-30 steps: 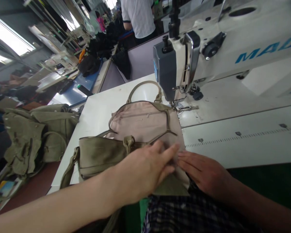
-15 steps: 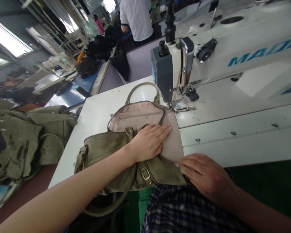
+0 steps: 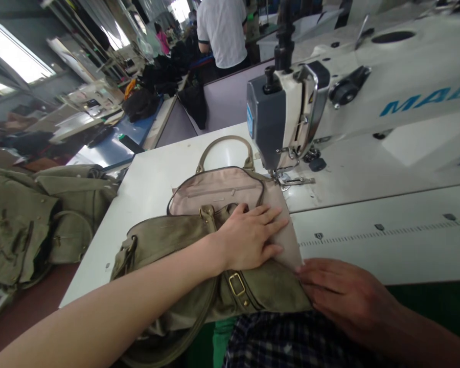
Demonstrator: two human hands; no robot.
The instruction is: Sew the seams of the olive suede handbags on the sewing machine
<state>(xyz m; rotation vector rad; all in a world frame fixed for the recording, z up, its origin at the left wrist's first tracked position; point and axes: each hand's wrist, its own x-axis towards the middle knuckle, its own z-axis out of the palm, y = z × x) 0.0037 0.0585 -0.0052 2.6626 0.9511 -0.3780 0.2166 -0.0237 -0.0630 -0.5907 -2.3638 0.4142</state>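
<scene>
An olive handbag (image 3: 164, 237) lies opened out on the white sewing table, its pale pink lining (image 3: 210, 191) showing with a zipped pocket. Flat on the lining and the bag's edge rests my left hand (image 3: 251, 237), fingers spread. My right hand (image 3: 341, 286) pinches the near corner of the lining edge between thumb and fingers. At the far end, that edge runs under the needle and presser foot of the sewing machine (image 3: 276, 122). A brass buckle (image 3: 236, 284) sits on a strap below my left hand. One handle (image 3: 226, 140) arches up behind the bag.
More olive bags (image 3: 19, 225) are piled left of the table (image 3: 145, 174). A ruler scale (image 3: 381, 228) runs along the table's right side. Behind a partition (image 3: 230, 105) stands a person in a white shirt (image 3: 226, 33). A blue-topped bench (image 3: 126, 130) lies beyond.
My left hand has slid a little right over the lining, its fingers now more spread. My right hand still grips the corner. The view has shifted slightly.
</scene>
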